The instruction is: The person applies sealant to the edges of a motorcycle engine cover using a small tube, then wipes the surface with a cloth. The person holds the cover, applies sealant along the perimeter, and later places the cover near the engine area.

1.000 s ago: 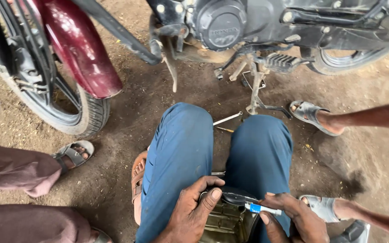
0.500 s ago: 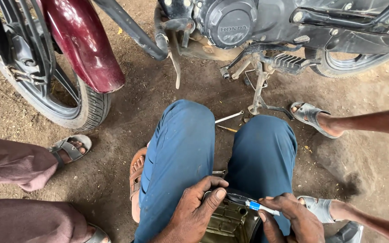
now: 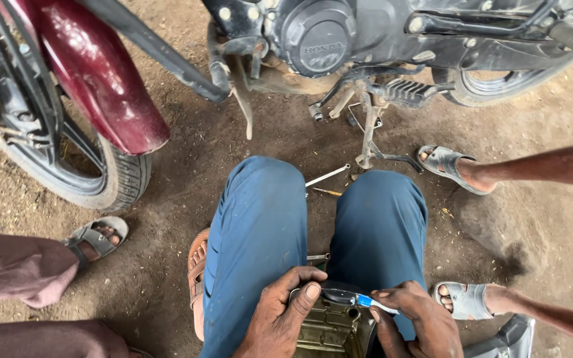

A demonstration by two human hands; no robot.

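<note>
The left hand wraps the upper edge of a grimy metal engine part propped between the blue-trousered knees, thumb pressed on its rim; the right hand pinches a thin tool with a blue handle, its dark tip lying across the part's top edge. Both grips are closed tight on what they hold. The part rests only on the lap and the left hand's hold, so an oily slip could drop it onto the dirt floor, where grit would likely get in. The tool tip sits close to the left thumb and could skid into it. A loose spanner lies between the feet, and other people's sandalled feet stand close.
</note>
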